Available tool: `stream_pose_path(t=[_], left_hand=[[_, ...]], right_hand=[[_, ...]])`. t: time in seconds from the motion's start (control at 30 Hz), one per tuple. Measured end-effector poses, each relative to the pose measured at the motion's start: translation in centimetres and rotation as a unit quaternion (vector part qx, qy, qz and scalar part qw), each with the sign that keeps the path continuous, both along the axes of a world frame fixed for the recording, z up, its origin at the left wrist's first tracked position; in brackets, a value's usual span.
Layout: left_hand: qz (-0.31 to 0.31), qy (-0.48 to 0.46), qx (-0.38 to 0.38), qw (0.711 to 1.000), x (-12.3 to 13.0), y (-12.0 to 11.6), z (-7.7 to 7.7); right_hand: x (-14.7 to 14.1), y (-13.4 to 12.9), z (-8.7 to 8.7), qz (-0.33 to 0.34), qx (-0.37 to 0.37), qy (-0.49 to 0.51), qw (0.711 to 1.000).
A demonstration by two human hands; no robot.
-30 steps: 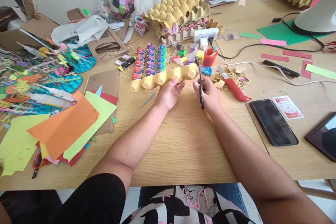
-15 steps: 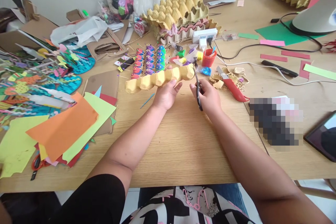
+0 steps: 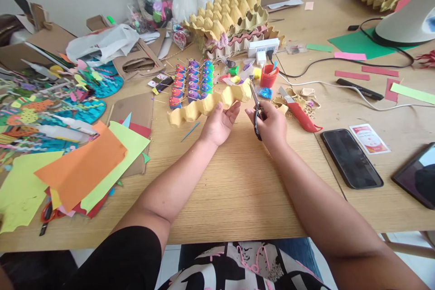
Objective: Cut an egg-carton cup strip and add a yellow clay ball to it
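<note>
A yellow egg carton strip (image 3: 207, 103), a single row of several cups, rests tilted in my left hand (image 3: 220, 126), its right end higher than its left. The thumb lies on the near side and the fingers pass beneath. My right hand (image 3: 270, 128) grips dark-handled scissors (image 3: 257, 115), with the blades pointing up at the strip's right end. Whether the blades touch the carton I cannot tell. Just behind the strip stand painted carton caterpillars in red-blue (image 3: 177, 86), purple (image 3: 193, 79) and green-blue (image 3: 207, 76), with thin sticks poking out.
Stacked egg trays (image 3: 231, 13) stand at the back beside a white power strip (image 3: 262, 46). A red-handled knife (image 3: 301, 111) lies by carton scraps (image 3: 307, 95) and a red cup (image 3: 268, 76). A phone (image 3: 351, 158) is at right; coloured paper (image 3: 81, 163) covers the left.
The egg carton strip has shifted slightly right and tilted more, its left end dropping. My left hand has turned with it, moving slightly right. The scissors remain near the strip's right end.
</note>
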State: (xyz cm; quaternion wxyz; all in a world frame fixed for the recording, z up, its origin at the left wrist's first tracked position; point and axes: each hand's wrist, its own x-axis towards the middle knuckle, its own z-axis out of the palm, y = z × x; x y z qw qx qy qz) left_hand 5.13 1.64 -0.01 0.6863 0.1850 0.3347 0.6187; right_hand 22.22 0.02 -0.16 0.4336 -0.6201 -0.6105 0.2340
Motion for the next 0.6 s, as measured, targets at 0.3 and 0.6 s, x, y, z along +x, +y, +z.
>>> stream_pose_path(t=[0.3,0.6], left_hand=[[-0.004,-0.005,0.000,1.000,-0.6,-0.1,0.1],[-0.015,0.002,0.004,1.000,-1.2,0.0,-0.3]], right_hand=[[-0.1,-0.1,-0.2,0.011,0.016,-0.037,0.999],[-0.2,-0.1,-0.1,0.038,0.012,-0.052,0.998]])
